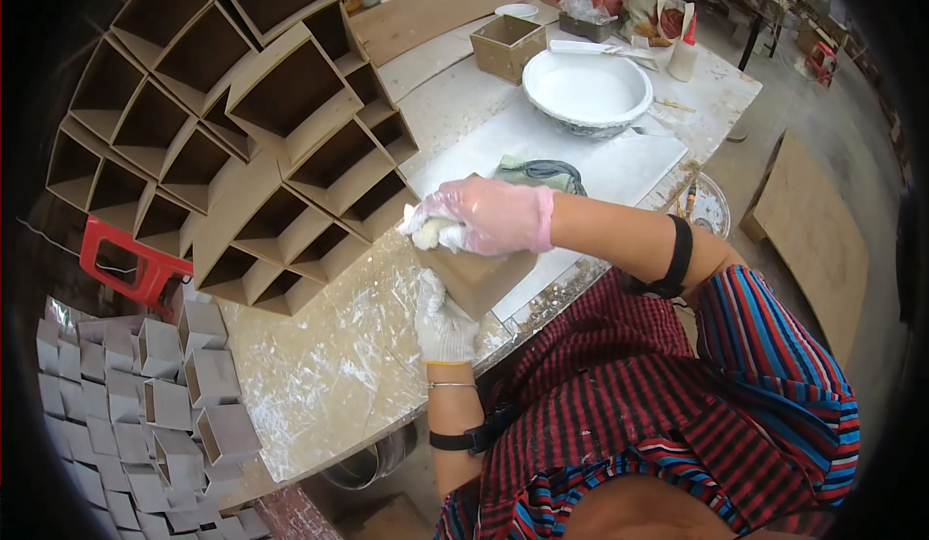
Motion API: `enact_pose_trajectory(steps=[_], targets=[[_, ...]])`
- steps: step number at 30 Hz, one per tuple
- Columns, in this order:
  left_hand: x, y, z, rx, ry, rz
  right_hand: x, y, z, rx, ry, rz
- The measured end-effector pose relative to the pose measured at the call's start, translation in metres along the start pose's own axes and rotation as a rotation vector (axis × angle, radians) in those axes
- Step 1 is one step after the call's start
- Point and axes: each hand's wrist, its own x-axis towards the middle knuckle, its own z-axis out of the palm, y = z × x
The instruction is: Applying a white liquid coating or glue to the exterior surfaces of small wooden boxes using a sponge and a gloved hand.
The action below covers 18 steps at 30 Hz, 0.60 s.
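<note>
A brown fibreboard box (481,284) is tilted at the table's near edge in front of me. My left hand (445,317), in a white knitted glove, grips its near left side with the fingers closed. Over the box's far left edge, my right hand (495,215) wears a thin pink glove smeared with white. Its fingers are closed round a soft whitish wad (435,233), either sponge or cloth, pressed against the box. Part of the box is hidden under my right hand. Just beyond lies a crumpled green and dark cloth (544,174).
Stacked brown open boxes (329,167) fill the table's left. Farther back are a white basin (588,85) of white liquid, a small open box (508,48) and a red-capped bottle (683,56). Grey boxes (164,405) and a red stool (131,264) stand at lower left.
</note>
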Motion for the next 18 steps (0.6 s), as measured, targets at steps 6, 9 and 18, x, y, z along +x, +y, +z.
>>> enact_pose_trajectory(steps=[6,9,18], targets=[[0.001,-0.002,-0.006,0.003,-0.094,0.018,-0.029,-0.013,-0.030,0.218,-0.394,-0.002],[0.002,-0.004,0.000,0.015,-0.123,0.028,-0.032,0.001,-0.039,0.234,-0.476,-0.072],[0.005,-0.004,0.001,0.033,0.043,0.035,0.011,0.005,-0.051,0.095,-0.130,-0.016]])
